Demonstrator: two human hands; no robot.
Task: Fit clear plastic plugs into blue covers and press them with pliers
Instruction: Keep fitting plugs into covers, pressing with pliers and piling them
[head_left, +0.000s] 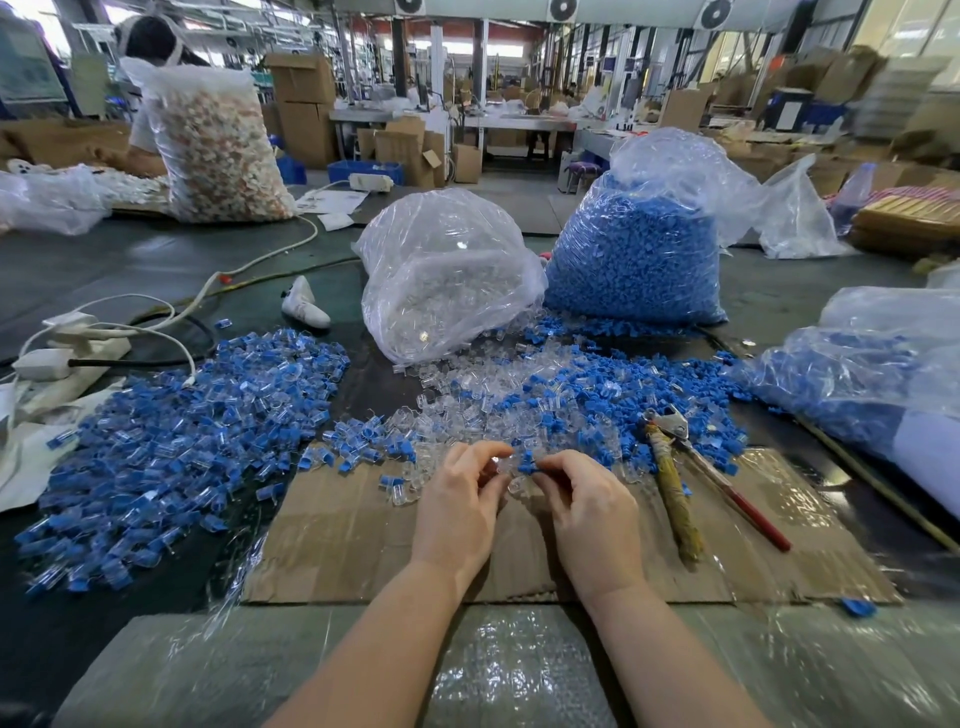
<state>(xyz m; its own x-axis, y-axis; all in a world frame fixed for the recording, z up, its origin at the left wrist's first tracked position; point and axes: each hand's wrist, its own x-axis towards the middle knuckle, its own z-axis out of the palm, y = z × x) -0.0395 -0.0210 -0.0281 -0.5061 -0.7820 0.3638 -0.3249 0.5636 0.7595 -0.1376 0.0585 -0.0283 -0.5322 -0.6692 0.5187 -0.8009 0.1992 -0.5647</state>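
Observation:
My left hand (460, 506) pinches a clear plastic plug (503, 464) at its fingertips. My right hand (587, 512) pinches a blue cover (527, 462) right beside it, the two pieces almost touching above the cardboard sheet (343, 535). The pliers (675, 467), with a wrapped handle and a red one, lie on the cardboard to the right of my right hand, untouched. Loose clear plugs (467, 400) and loose blue covers (597, 395) are heaped just beyond my fingers.
A big heap of assembled blue-and-clear pieces (171, 441) spreads on the left. Behind stand a bag of clear plugs (447, 270) and a bag of blue covers (639, 249); another bag (872, 374) lies right. Cables and a power strip (47, 361) lie far left. A person (150, 47) sits behind.

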